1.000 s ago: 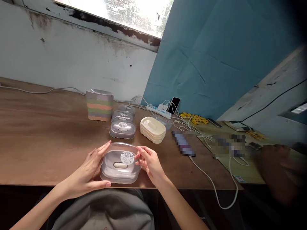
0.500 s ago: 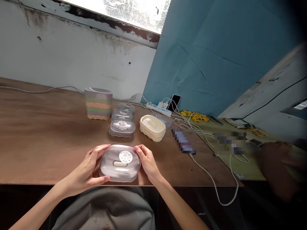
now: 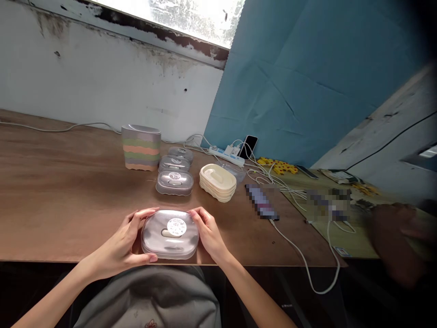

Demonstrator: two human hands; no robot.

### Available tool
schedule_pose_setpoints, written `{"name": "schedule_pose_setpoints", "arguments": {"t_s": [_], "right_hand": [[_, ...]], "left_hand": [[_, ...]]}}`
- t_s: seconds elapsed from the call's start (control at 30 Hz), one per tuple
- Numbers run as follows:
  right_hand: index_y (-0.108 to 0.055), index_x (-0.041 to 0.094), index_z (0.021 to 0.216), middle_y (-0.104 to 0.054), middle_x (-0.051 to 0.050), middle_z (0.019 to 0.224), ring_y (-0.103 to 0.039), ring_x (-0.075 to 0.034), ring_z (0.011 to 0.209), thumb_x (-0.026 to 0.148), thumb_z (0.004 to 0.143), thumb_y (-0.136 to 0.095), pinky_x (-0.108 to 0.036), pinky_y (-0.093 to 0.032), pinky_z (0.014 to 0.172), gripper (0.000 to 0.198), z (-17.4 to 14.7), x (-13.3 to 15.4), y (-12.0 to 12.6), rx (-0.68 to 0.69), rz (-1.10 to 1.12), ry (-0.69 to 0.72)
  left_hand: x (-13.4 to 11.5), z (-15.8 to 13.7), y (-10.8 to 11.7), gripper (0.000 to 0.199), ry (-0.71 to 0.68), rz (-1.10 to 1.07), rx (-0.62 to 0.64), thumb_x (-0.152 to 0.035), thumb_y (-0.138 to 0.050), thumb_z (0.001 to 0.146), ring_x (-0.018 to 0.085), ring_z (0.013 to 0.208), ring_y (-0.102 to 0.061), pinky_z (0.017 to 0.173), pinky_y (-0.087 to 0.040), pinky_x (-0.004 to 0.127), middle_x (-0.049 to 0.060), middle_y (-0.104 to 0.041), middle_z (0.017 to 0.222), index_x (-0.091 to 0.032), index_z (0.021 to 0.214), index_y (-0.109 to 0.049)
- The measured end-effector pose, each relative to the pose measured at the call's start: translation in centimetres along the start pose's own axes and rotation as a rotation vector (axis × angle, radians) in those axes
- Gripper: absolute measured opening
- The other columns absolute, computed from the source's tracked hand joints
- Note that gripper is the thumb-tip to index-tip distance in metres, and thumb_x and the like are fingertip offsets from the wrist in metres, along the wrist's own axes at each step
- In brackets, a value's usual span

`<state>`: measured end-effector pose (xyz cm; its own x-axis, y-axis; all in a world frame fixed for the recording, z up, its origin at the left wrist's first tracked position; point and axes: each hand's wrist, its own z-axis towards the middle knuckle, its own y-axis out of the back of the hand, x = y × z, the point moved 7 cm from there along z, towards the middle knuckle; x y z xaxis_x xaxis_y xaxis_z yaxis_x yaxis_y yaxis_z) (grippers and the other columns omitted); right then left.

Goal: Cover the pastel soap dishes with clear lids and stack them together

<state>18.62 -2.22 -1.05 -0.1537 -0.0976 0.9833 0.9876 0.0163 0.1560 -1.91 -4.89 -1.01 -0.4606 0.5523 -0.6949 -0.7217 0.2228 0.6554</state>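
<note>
Between my hands, at the table's front edge, lies a soap box (image 3: 155,234) with a clear lid, a grey body and a round white label (image 3: 176,226). My left hand (image 3: 131,239) grips its left side, fingers at the far corner and thumb at the near one. On the right side, my right hand (image 3: 206,228) holds the far corner with thumb and fingers. Just beyond stands a row of similar lidded boxes (image 3: 175,183). Right of that row is a stack of cream trays (image 3: 217,181).
A tall stack of grey, green and orange pieces (image 3: 141,148) stands at the back left. A power strip (image 3: 226,156) with cables and an upright phone (image 3: 248,146) are near the wall. Another phone (image 3: 262,202) lies to the right. A blurred person's arm (image 3: 396,241) shows far right.
The label on the lid has shifted slightly left and the lid sits a little differently over the box. Both hands keep nearly the same hold.
</note>
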Motion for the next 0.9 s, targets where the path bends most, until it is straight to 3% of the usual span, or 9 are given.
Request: {"name": "schedule_pose_setpoints", "arguments": {"t_s": [0.3,0.57,0.67,0.77,0.9], "right_hand": [[-0.062,0.020,0.080,-0.063,-0.001,0.080,-0.055,-0.018,0.079,0.050,0.085,-0.055,-0.027,-0.042,0.073,0.032,0.0,-0.1,0.3,-0.014,-0.004,0.016],[-0.062,0.021,0.085,-0.065,-0.002,0.086,-0.058,-0.019,0.086,0.046,0.088,-0.051,-0.029,-0.043,0.079,0.028,-0.2,-0.2,0.3,-0.008,-0.029,0.017],[-0.059,0.022,0.098,-0.063,-0.004,0.095,-0.058,-0.019,0.092,0.047,0.091,-0.046,-0.030,-0.045,0.081,0.029,-0.7,0.5,0.4,-0.004,-0.067,0.086],[-0.052,0.024,0.119,-0.055,-0.009,0.117,-0.054,-0.023,0.110,0.049,0.088,-0.053,-0.035,-0.044,0.093,0.040,-1.8,2.6,-0.6,0.143,-0.241,0.293],[-0.047,0.025,0.131,-0.039,-0.015,0.137,-0.041,-0.034,0.127,0.052,0.064,-0.079,-0.047,-0.037,0.104,0.079,-3.5,3.7,-2.3,0.364,-0.644,0.447]], "left_hand": [[-0.4,0.1,0.2,0.063,0.015,0.129,0.004,-0.040,-0.052,0.089,0.028,0.123,-0.045,0.106,-0.037,0.041,0.007,-0.047,0.137,-0.029,0.143,-0.021],[0.2,0.2,0.0,0.064,0.035,0.131,0.038,-0.040,-0.056,0.088,0.029,0.123,-0.043,0.101,-0.040,0.041,0.006,-0.047,0.136,-0.031,0.142,-0.023],[0.4,0.1,0.0,0.063,0.068,0.094,0.052,-0.040,-0.056,0.088,0.031,0.125,-0.041,0.100,-0.042,0.043,0.007,-0.047,0.136,-0.032,0.141,-0.023],[0.5,0.0,0.0,0.065,0.087,0.076,0.067,-0.039,-0.058,0.087,0.032,0.125,-0.041,0.098,-0.043,0.044,0.007,-0.047,0.135,-0.032,0.142,-0.022],[0.7,0.0,-0.3,0.067,0.090,0.067,0.080,-0.038,-0.058,0.088,0.033,0.127,-0.038,0.100,-0.042,0.046,0.008,-0.045,0.137,-0.032,0.143,-0.021]]}}
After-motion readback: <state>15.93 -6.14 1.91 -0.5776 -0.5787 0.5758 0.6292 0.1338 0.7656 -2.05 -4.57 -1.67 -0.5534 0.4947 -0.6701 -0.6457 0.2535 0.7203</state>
